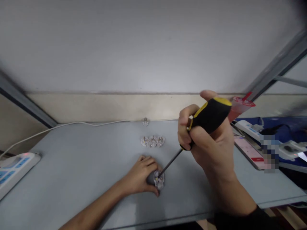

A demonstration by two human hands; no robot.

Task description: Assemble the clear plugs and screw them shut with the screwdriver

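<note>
Your right hand (216, 150) is clamped round the handle of a screwdriver (211, 115), a bulbous grip of matte black with yellow inlays and a yellow end cap. Its thin, straight metal shaft slants down and to the left, the handle high to the right, the tip at the face of a clear plastic plug (159, 183). Your left hand (140, 175) has that plug pinched between thumb and fingers, just above the smooth grey tabletop (96, 153); its glossy, rounded see-through face is towards you, with metal inside. Beyond it, three clear plugs (153, 141) sit in a touching row, metal pins up. The lettering on the smartphone (249, 151) to your right is too blurred to read.
</note>
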